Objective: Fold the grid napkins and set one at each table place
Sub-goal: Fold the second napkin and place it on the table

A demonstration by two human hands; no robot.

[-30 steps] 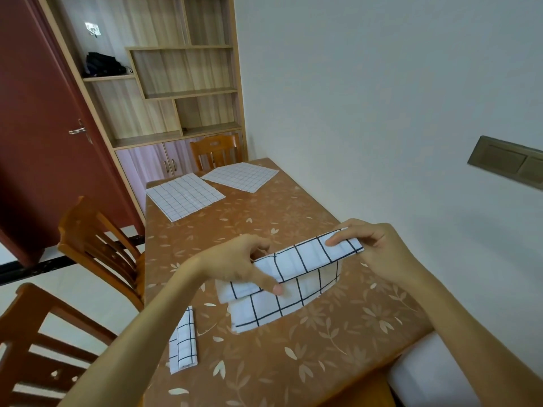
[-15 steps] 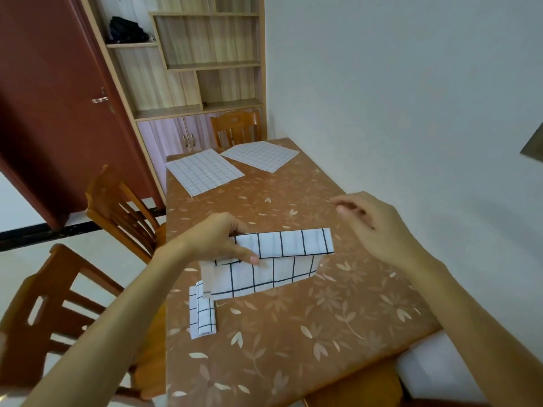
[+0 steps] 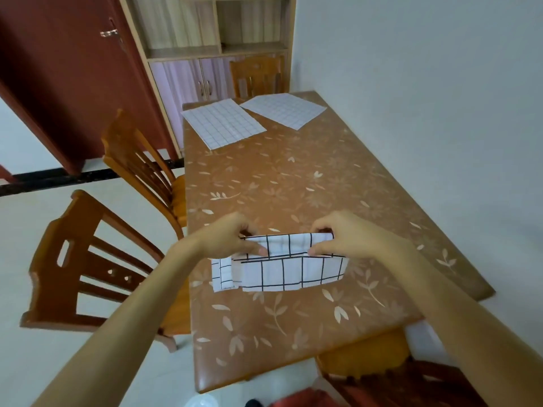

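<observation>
A white napkin with a black grid (image 3: 293, 271), folded into a long strip, hangs above the brown floral table (image 3: 293, 183). My left hand (image 3: 232, 239) pinches its upper left edge and my right hand (image 3: 349, 239) pinches its upper right edge. A small folded grid napkin (image 3: 222, 274) lies on the table at the left edge, partly behind the held one. Two unfolded grid napkins lie flat at the far end, one on the left (image 3: 221, 123) and one on the right (image 3: 283, 110).
Two wooden chairs stand along the table's left side, one nearer (image 3: 88, 265) and one farther (image 3: 138, 165). Another chair (image 3: 258, 74) stands at the far end, and a fourth (image 3: 396, 377) at the near right corner. A white wall runs along the right. A cabinet and red door stand behind.
My right hand let go of the napkin's right end, then came back and took hold of its upper right edge. The view has tilted down and the napkin hangs straighter.
</observation>
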